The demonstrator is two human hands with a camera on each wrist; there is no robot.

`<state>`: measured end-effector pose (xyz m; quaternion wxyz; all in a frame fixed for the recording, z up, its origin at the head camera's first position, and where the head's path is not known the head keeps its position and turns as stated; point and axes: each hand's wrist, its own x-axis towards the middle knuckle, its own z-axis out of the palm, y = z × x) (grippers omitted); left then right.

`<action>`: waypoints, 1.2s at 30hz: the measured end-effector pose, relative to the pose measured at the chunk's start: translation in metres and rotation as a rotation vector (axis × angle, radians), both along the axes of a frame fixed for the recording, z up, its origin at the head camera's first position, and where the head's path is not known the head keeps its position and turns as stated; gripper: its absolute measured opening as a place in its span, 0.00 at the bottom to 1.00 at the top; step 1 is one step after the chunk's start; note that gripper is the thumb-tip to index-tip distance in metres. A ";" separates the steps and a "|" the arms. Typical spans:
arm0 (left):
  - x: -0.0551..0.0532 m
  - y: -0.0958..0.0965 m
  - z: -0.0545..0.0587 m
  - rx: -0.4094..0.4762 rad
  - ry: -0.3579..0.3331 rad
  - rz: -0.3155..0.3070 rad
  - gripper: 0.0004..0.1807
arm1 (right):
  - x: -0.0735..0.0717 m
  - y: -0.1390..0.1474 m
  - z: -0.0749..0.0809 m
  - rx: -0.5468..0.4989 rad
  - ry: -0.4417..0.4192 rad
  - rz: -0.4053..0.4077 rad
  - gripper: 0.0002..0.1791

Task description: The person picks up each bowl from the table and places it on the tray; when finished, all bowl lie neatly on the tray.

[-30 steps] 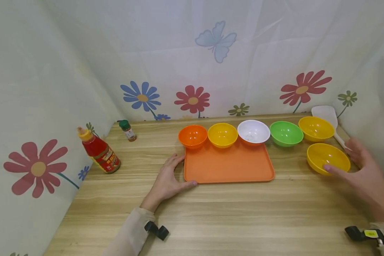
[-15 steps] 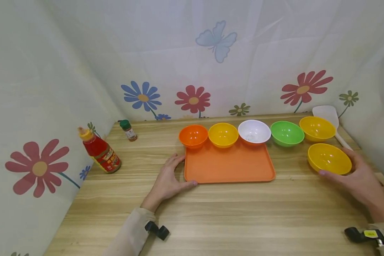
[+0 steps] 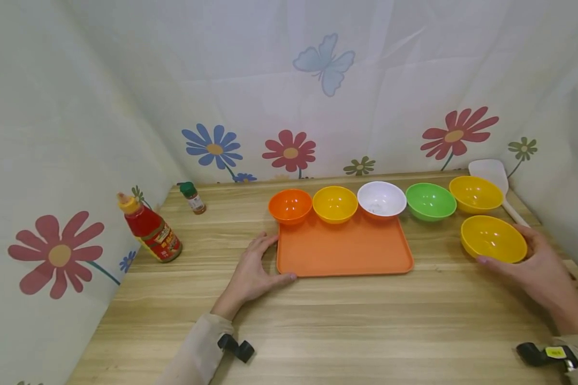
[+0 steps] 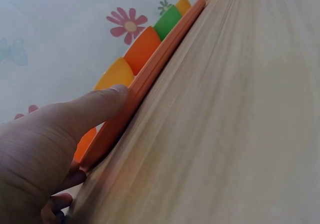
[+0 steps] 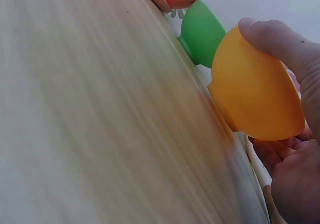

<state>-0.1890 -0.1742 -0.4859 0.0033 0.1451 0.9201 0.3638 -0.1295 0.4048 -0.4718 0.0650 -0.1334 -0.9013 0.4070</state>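
My left hand [image 3: 250, 272] holds the near left corner of a flat orange tray [image 3: 344, 251]. In the left wrist view its thumb lies against the tray rim [image 4: 145, 83], with the other fingers bent at the corner. On the right, my right hand [image 3: 541, 267] grips a yellow bowl [image 3: 492, 240], thumb on its near side and fingers around its right side. That bowl [image 5: 255, 91] looks upright on or just above the table; its base contact is unclear. Behind it sits another yellow bowl [image 3: 476, 193], beside a green bowl [image 3: 431, 202].
Along the tray's back edge stand an orange bowl [image 3: 290, 207], a yellow bowl [image 3: 335, 205] and a white-inside, orange-outside bowl [image 3: 381, 199]. A white spatula [image 3: 491, 170] lies back right. A red sauce bottle [image 3: 154, 230] and green-capped spice jar [image 3: 192, 198] stand left.
My right hand has closed in on the front yellow bowl, its thumb moving from over the rim to the near outer side. The left hand and tray have stayed in place.
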 end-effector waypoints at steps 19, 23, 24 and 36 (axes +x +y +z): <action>-0.001 0.000 -0.002 0.000 0.017 -0.001 0.62 | -0.011 -0.044 0.039 -0.033 0.110 0.172 0.63; -0.001 0.001 -0.002 0.000 0.019 0.001 0.61 | -0.020 -0.057 0.048 -0.068 0.142 0.242 0.62; -0.001 0.002 -0.002 -0.001 0.019 0.001 0.61 | -0.023 -0.061 0.050 -0.078 0.147 0.256 0.62; -0.001 0.001 0.000 0.005 0.013 0.002 0.62 | -0.045 -0.121 0.070 -0.219 0.172 0.420 0.59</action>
